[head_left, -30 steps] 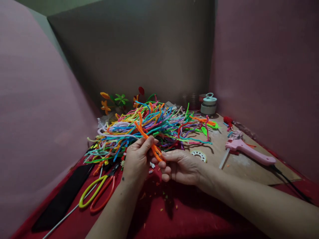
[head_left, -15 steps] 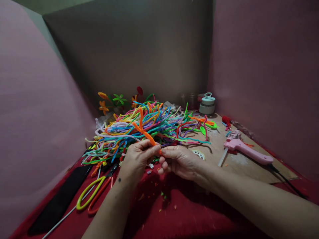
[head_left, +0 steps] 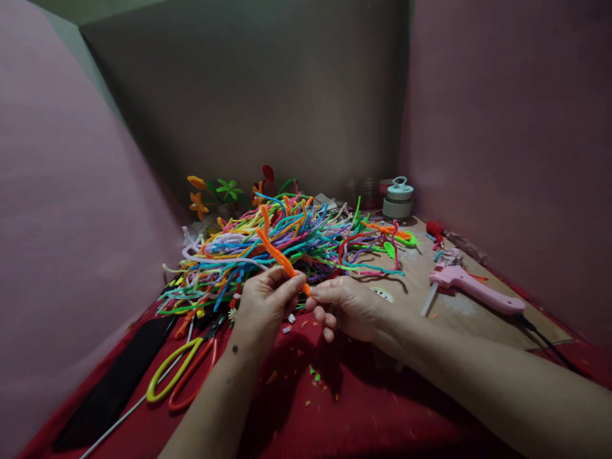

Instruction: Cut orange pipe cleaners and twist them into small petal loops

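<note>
An orange fuzzy pipe cleaner piece slants up and left from between my hands, its upper part split into two prongs. My left hand pinches it near the lower part with thumb and forefinger. The thumb and forefinger of my right hand pinch its lower tip, the other fingers curled below. Right behind my hands lies a big heap of multicoloured pipe cleaners.
Scissors with yellow and red handles and a black flat object lie left. A pink glue gun rests on a brown board at right. A lidded jar and fuzzy flowers stand behind.
The prongs of the orange piece have swung slightly left and closer together. My right hand's lower fingers have shifted a little down and right.
</note>
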Action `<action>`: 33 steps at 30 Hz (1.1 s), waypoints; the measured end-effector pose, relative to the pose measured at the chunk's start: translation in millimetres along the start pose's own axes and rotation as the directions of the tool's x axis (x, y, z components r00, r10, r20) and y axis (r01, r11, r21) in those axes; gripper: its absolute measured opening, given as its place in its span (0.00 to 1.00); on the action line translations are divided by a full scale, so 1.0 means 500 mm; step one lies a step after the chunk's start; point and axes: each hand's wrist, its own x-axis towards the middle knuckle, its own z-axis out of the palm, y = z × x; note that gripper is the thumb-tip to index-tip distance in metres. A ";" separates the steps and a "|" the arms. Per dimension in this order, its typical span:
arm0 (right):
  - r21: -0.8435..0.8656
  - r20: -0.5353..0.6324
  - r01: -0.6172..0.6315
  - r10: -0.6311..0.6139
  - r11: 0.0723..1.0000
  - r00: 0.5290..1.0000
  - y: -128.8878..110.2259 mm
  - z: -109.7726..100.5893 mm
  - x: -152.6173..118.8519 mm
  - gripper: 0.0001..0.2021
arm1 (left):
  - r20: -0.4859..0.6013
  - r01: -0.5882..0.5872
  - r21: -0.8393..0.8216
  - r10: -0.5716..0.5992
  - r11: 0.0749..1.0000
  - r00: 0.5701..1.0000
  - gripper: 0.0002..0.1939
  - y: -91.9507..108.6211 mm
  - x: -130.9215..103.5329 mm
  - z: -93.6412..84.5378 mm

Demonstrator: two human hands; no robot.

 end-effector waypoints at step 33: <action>0.069 0.017 -0.059 0.057 0.996 0.998 -0.005 -0.003 -0.005 0.06 | 0.009 -0.099 0.101 0.098 0.990 0.995 0.08 -0.003 -0.005 0.017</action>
